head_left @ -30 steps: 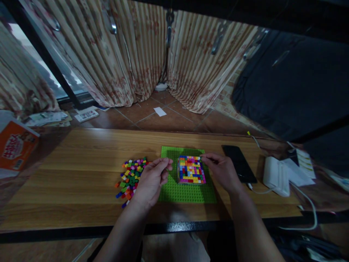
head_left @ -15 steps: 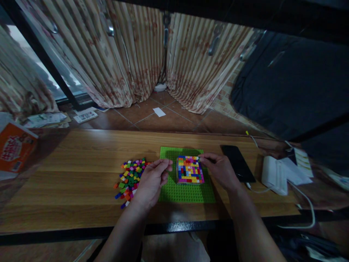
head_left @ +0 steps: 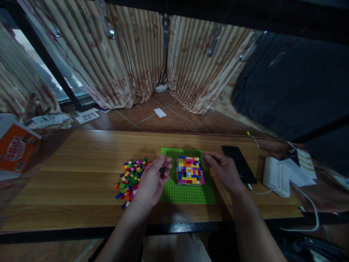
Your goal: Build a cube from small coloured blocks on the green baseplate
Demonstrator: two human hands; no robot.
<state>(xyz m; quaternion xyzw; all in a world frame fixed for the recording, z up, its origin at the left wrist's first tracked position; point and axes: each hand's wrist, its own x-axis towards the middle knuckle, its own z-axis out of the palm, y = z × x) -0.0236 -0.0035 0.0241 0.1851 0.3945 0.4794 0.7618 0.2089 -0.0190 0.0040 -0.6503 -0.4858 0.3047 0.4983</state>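
Observation:
A square block of small multicoloured building bricks [head_left: 190, 170] stands on a green studded baseplate [head_left: 188, 194]. My left hand [head_left: 154, 176] hovers over the baseplate's left edge, fingers curled round what looks like a small dark green building brick [head_left: 161, 170]. Just right of the block's far corner is my right hand [head_left: 222, 169], apart from it, with thumb and forefinger pinched together. Whatever sits in that pinch is too small to make out. Partly behind my left hand and forearm lies a heap of loose bricks [head_left: 132, 178].
A black phone or tablet [head_left: 238, 163] with a cable lies right of my right hand. Beyond it are a white box-shaped device [head_left: 276, 176] and papers [head_left: 298, 173]. An orange and white package [head_left: 17, 149] is at far left. The wooden table [head_left: 81, 182] has a dark front edge.
My right hand has drawn back from the block's far right corner, slightly to the right. My left thumb has lifted apart from the fingers, and a dark green piece now shows there.

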